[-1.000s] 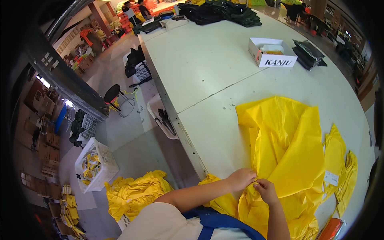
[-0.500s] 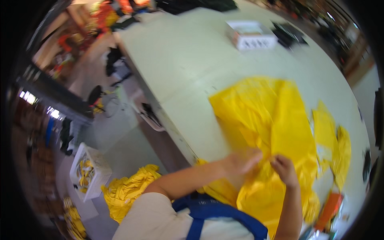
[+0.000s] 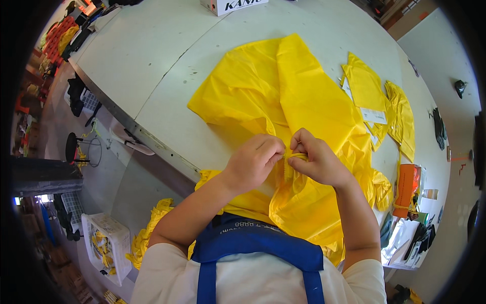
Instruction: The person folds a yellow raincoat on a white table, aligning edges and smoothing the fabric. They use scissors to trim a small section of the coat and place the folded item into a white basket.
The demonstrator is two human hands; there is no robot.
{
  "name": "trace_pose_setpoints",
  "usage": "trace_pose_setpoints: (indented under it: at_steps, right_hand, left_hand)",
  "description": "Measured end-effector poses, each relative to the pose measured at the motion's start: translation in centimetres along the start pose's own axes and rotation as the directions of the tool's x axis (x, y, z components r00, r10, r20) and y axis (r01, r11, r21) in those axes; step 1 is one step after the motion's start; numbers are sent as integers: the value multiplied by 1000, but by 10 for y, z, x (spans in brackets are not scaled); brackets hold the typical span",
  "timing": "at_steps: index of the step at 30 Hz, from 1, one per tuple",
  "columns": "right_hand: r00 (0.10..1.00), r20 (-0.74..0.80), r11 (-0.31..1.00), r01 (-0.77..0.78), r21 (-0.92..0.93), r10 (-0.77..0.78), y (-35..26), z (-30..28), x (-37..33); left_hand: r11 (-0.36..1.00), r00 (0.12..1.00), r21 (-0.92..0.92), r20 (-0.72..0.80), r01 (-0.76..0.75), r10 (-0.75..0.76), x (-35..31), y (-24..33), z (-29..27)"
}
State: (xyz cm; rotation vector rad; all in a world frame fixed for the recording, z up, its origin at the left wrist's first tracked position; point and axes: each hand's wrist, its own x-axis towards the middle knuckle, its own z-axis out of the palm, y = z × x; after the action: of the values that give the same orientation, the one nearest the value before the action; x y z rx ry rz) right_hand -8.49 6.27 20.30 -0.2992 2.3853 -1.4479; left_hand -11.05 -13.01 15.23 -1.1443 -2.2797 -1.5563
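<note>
A large yellow garment (image 3: 324,101) of smooth, coated-looking fabric lies spread and wrinkled over the pale table (image 3: 167,101), its near part hanging toward my body. What looks like a zipper (image 3: 285,171) runs down its front. My left hand (image 3: 257,159) pinches the fabric at the top of this strip. Close beside it, my right hand (image 3: 316,158) has its fingers curled and pressed together on the other side of the same opening. The small parts between my fingertips are hidden. A blue apron (image 3: 248,233) covers my front.
More yellow pieces (image 3: 362,78) with white labels lie to the right. An orange box (image 3: 406,190) stands at the table's right side. A white box (image 3: 235,6) sits at the far edge. Left on the floor are a white basket (image 3: 121,248) and crumpled yellow fabric (image 3: 152,223).
My view has turned, and the garment now appears more centred. My hands have come closer together at the zipper, both fingers closed on the fabric.
</note>
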Motion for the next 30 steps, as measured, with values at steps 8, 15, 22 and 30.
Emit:
trace_pose_setpoints:
  at_steps: [8, 15, 22, 30]
  right_hand:
    - [998, 47, 999, -27, -37, 29, -6, -6, -2]
    - [1000, -16, 997, -27, -70, 26, -4, -3, -5]
    - [893, -441, 989, 32, -144, -93, 5, 6, -12]
    - [330, -919, 803, -474, -361, -217, 143, -54, -90]
  left_hand:
    - [999, 1000, 44, -17, 11, -11, 1, 3, 0]
    - [996, 992, 73, 121, -42, 33, -1, 3, 1]
    - [973, 968, 188, 234, -138, 92, 12, 15, -2]
    - [955, 797, 146, 526, 260, -297, 35, -17, -46]
